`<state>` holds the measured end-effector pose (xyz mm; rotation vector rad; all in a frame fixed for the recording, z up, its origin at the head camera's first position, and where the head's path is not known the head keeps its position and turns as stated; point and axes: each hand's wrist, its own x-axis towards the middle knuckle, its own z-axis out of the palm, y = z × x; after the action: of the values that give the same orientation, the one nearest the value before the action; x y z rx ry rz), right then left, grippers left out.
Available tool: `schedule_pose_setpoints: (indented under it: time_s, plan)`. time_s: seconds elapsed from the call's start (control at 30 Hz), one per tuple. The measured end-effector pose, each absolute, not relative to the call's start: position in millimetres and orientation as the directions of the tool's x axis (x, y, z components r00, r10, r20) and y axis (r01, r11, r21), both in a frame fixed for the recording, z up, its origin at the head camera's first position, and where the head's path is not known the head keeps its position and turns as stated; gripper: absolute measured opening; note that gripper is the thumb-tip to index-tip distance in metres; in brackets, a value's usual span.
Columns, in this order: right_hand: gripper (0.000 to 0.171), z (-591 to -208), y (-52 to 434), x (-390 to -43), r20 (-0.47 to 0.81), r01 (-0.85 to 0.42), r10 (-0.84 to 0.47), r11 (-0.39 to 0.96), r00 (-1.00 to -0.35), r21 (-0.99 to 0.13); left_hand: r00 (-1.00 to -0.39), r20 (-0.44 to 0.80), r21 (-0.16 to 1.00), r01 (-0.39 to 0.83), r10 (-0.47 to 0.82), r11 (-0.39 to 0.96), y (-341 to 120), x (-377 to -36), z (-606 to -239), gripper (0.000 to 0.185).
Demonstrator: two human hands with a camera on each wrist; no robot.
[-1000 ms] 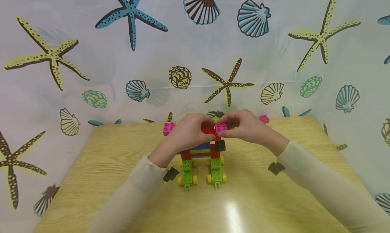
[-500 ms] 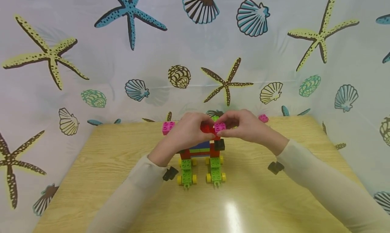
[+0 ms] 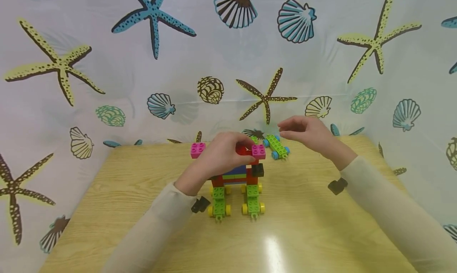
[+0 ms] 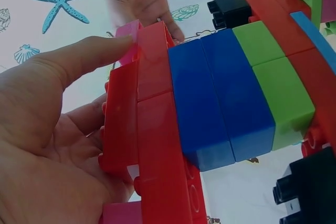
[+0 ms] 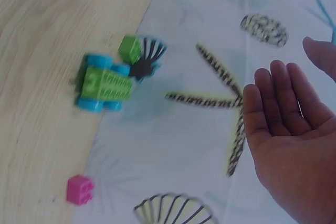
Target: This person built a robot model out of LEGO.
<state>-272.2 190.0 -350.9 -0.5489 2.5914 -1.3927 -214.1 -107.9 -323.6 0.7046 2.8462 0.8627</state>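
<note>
A figure of toy building bricks (image 3: 235,171) stands mid-table, with a red, blue and green body (image 4: 215,90) on green wheeled bases (image 3: 254,207) with yellow wheels. My left hand (image 3: 223,156) grips its red top bricks (image 4: 157,114), thumb in front and fingers behind. One pink brick (image 3: 258,151) sits at the right end of the top, close to that thumb; another pink brick (image 3: 198,150) is at the left end. My right hand (image 3: 310,136) hovers to the right, apart from the figure. Its fingers are loosely bent around nothing, as the right wrist view also shows.
Behind the figure's right side lies a green car base (image 3: 275,146) with blue wheels, beside a small green brick (image 5: 129,49). A loose pink brick (image 5: 80,189) rests near the table's back edge. A shell-patterned cloth (image 3: 228,58) hangs behind the table.
My right hand has let go of the pink brick at the right end and moved up and right. The green car base has come into sight. My left hand stays in place.
</note>
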Motion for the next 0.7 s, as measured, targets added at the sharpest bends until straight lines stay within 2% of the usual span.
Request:
schedule_pose_setpoints:
  time_s: [0.4,0.7]
  plan:
    - [0.056,-400,234,-321,-0.06,-0.061,-0.18,0.6,-0.982,-0.797,-0.892,0.061,0.524,0.41,0.447,0.746,-107,-212,-326,0.043]
    - [0.06,-437,251,-336,-0.073,0.047,-0.014,0.646,-0.997,-0.762,-0.892,0.06,0.525,0.411,0.449,0.746,-106,-213,-327,0.043]
